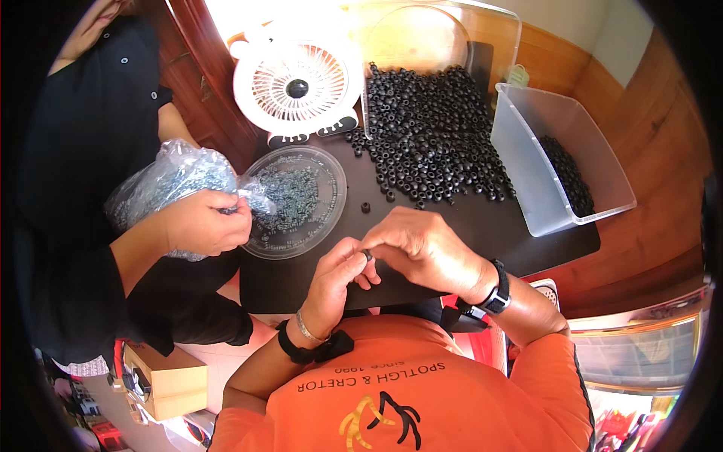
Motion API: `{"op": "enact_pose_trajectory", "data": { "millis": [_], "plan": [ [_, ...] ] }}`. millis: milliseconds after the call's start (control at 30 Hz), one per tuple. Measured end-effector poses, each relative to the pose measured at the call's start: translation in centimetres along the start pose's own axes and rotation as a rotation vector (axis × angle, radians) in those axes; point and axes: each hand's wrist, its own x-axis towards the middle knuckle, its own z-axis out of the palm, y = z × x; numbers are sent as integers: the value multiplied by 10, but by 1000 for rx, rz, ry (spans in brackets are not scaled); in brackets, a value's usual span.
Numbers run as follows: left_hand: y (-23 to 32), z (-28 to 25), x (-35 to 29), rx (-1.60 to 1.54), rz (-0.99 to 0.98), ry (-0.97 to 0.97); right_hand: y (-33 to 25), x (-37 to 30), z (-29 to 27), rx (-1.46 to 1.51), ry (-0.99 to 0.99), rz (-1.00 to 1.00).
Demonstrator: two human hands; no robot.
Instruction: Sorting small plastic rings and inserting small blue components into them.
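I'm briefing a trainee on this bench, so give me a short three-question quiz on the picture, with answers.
1. True or false: the white fan stands left of the heap of black parts.
2. What does the co-worker's hand hold? (a) a cup (b) a clear plastic bag (c) scissors
3. Fill in: the left hand and right hand meet at a small part coloured ____.

Key: 1. true; 2. b; 3. black

Black piece (367,255) mostly hidden by left hand (337,273); can't tell what, if anything, right hand (416,239) pinches. Small bluish bits (292,194) in round clear tray (332,197) too fine to identify. Co-worker (83,188) cropped at upper edge, far hand hidden behind clear bag (169,187).
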Motion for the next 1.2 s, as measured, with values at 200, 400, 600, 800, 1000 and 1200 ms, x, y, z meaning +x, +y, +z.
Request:
{"op": "enact_pose_trajectory", "data": {
  "millis": [200,400,600,800,1000,1200],
  "plan": [
    [-9,12,-1,-66,-45,-8,0,-29,10,-20,100,47],
    [-7,21,1,-152,21,54,-6,-50,31,-446,137,-137],
    [-13,12,1,-139,8,-12,-1,-39,-14,-190,-18,33],
    [-10,14,2,-164,0,24,73,-55,-61,-487,168,426],
    [-11,13,0,-192,-23,31,98,-56,-53,-493,56,466],
    [-13,9,-3,-225,-31,45,97,-55,-46,-625,19,341]
  ]
}}
